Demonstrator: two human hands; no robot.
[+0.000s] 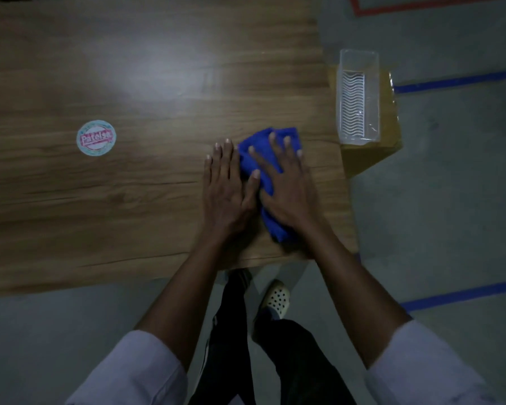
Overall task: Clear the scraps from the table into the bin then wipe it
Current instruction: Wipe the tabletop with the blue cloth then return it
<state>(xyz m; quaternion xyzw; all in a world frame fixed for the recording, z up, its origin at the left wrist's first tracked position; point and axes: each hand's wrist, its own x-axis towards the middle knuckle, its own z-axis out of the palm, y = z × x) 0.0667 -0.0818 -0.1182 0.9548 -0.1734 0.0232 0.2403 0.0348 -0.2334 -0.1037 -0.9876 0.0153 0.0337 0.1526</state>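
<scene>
We have both hands down near the right-hand near corner of the wooden table (129, 68), where the blue cloth (246, 163) lies bunched and folded on the tabletop. Our right hand (287, 185) lies flat on top of the cloth, fingers straight and spread, palm pressing it against the wood; nothing is curled round it. Our left hand (225, 194) lies flat on the bare table just beside the cloth, fingers straight and close together, with the thumb reaching across to touch the cloth's edge. Well to the left on the tabletop sits a round sticker (96, 137) with pink lettering that we cannot read for sure. The bin (360, 58), a clear plastic tub with a wavy ribbed base, stands off the table's right edge on a cardboard box (371, 156), near the cloth but apart from it. Blue tape lines (456, 81) cross the grey floor, and below the table edge we see dark trousers and a cream perforated shoe (276, 298).
</scene>
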